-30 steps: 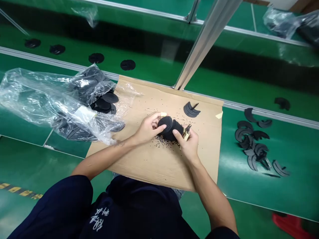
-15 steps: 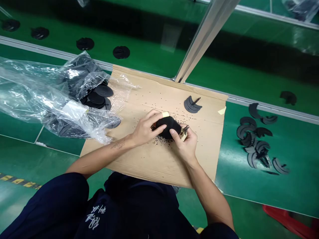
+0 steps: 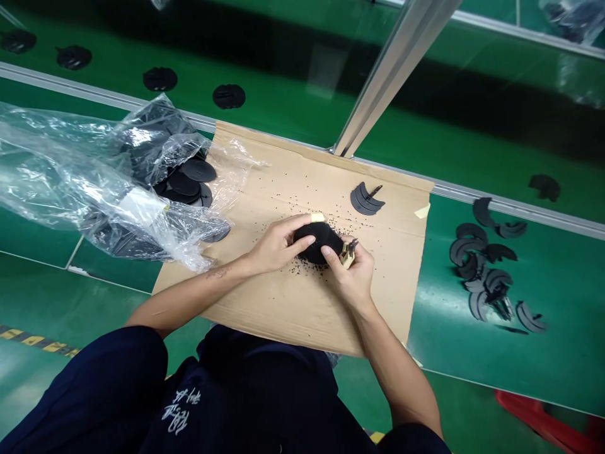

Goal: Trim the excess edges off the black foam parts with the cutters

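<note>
- Holding black discs (image 3: pixel 184 184), a clear plastic bag (image 3: pixel 89 161) is lying at left, over a cardboard sheet (image 3: pixel 302 315).
- Curling its fingers (image 3: pixel 295 230) closed, the left hand (image 3: pixel 276 243) is gripping a black disc stack (image 3: pixel 317 243) mid-sheet.
- Seemingly trimming the rim, the right hand (image 3: pixel 352 274) is closing its fingers (image 3: pixel 331 257) on small cutters (image 3: pixel 348 254); steady holding looks needed.
- Lying further right, crescent pieces (image 3: pixel 366 198) are resting on the sheet, with more on the green worktop (image 3: pixel 482 271).

Camera: single, worn on the person's head.
Facing: forward and down.
Range: close; left hand (image 3: pixel 278 246) and right hand (image 3: pixel 352 274) mid-frame, cardboard sheet (image 3: pixel 265 315) beneath, green surface (image 3: pixel 472 139) beyond.
</note>
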`<control>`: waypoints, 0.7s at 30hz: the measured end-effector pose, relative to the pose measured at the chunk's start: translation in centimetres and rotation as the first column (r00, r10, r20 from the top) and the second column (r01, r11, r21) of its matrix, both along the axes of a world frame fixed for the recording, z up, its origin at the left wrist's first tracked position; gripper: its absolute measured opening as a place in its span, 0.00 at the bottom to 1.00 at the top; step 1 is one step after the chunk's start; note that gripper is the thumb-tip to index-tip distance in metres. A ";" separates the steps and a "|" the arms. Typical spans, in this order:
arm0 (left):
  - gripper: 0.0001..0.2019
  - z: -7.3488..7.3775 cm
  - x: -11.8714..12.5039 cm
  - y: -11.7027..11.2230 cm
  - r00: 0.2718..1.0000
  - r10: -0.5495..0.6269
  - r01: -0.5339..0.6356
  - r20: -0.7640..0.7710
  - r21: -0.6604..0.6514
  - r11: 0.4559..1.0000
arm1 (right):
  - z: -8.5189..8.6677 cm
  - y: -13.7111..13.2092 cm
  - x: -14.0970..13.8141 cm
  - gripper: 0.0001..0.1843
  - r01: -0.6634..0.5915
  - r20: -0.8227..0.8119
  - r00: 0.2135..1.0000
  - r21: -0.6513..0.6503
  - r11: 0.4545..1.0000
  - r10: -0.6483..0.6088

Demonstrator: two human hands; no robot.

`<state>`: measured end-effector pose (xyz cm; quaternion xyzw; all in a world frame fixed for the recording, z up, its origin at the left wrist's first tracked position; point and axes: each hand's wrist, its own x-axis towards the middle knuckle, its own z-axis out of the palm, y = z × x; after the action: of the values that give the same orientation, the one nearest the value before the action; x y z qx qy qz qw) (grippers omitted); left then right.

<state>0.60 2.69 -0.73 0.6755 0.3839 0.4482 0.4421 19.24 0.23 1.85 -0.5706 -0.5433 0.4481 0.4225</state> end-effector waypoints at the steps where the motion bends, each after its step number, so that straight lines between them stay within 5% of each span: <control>1: 0.18 0.2 -0.1 0.0 1.000 0.006 -0.005 -0.031 0.035 0.999 | 0.1 0.1 0.2 0.20 -0.015 0.011 1.000 0.003 1.000 0.015; 8: 0.17 0.7 -0.2 -0.5 0.977 0.003 0.079 -0.214 0.372 0.925 | 0.0 0.5 1.4 0.13 -0.115 0.136 0.987 0.179 0.977 0.091; 14: 0.17 1.2 0.0 -0.7 1.000 0.012 -0.017 0.023 0.214 0.977 | -0.7 0.1 1.1 0.03 -0.150 0.123 0.987 0.520 0.841 0.100; 21: 0.14 1.5 0.1 -0.6 0.995 -0.023 -0.012 0.093 0.356 0.934 | -1.0 -0.1 0.4 0.07 -0.161 0.094 0.987 0.625 0.764 0.131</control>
<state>0.70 2.05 0.82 0.7232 0.2727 0.5410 0.3314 19.66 0.10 0.87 -0.3622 -0.7140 0.2591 0.5403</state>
